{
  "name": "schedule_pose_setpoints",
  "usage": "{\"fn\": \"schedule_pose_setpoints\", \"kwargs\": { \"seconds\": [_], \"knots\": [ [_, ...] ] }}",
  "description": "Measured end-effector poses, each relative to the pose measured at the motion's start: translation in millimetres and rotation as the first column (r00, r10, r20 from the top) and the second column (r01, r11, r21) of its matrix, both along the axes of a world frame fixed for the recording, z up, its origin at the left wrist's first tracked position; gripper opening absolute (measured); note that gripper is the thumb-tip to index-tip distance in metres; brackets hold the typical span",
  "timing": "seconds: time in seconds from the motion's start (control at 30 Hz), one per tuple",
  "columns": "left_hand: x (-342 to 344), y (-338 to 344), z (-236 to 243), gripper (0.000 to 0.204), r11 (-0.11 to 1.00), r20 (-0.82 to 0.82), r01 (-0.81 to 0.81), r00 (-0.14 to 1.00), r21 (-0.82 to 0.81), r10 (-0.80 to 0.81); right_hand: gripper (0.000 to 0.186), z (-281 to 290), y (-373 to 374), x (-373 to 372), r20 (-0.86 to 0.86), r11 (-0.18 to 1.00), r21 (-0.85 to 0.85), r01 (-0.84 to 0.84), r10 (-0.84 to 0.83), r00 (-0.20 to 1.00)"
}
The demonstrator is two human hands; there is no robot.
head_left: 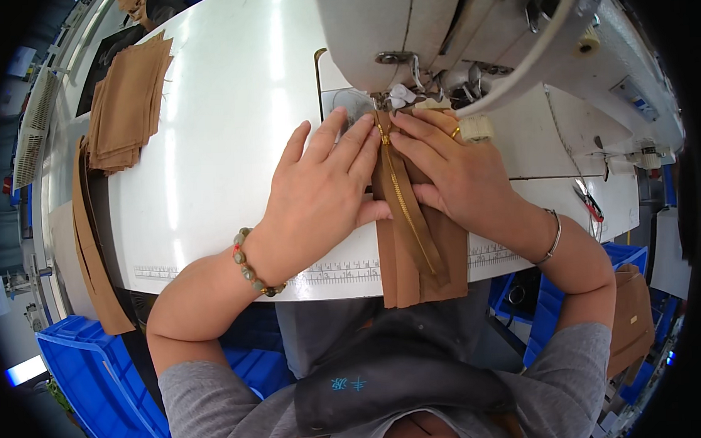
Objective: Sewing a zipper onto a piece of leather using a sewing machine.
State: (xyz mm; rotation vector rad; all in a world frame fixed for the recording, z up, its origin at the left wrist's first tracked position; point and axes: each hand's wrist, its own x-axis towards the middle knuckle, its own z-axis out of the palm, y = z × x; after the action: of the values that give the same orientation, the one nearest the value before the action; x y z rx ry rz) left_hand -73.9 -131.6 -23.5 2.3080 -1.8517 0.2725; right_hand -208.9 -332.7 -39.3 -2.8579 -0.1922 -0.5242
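Observation:
A brown fabric panel [445, 262] lies under the sewing machine's needle area and hangs over the table's front edge. On top of it runs a brown zipper [401, 194] with gold teeth, its lower end slanting right. My left hand [322, 174] is open, fingers spread flat, fingertips touching the zipper's upper left side and thumb beside the fabric. On the other side, my right hand [456, 161] rests with fingers stretched out, fingertips at the zipper's upper end and thumb against its tape. The white sewing machine [452, 30] stands just beyond both hands; its needle is hard to make out.
Stacked brown fabric pieces [130, 103] lie at the far left of the white table [217, 146], above long brown strips [92, 236]. Thread snips [589, 203] sit at the right. A printed ruler [329, 274] follows the front edge. Blue bins [101, 382] stand below.

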Motion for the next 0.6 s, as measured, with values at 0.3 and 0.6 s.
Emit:
{"fn": "schedule_pose_setpoints", "kwargs": {
  "seconds": [0.3,0.6],
  "knots": [
    [2.5,-2.6,-3.1,0.081,0.999,-0.045,0.033,0.998,-0.024,-0.034,0.067,5.5,3.1,-1.8,-0.053,0.999,-0.04,0.014,-0.016,0.998],
    [4.1,-9.6,-3.8,0.079,0.996,-0.011,0.053,0.998,-0.074,-0.054,0.063,7.5,0.7,-3.4,-0.002,0.998,-0.045,0.045,-0.045,0.999]
  ]
}}
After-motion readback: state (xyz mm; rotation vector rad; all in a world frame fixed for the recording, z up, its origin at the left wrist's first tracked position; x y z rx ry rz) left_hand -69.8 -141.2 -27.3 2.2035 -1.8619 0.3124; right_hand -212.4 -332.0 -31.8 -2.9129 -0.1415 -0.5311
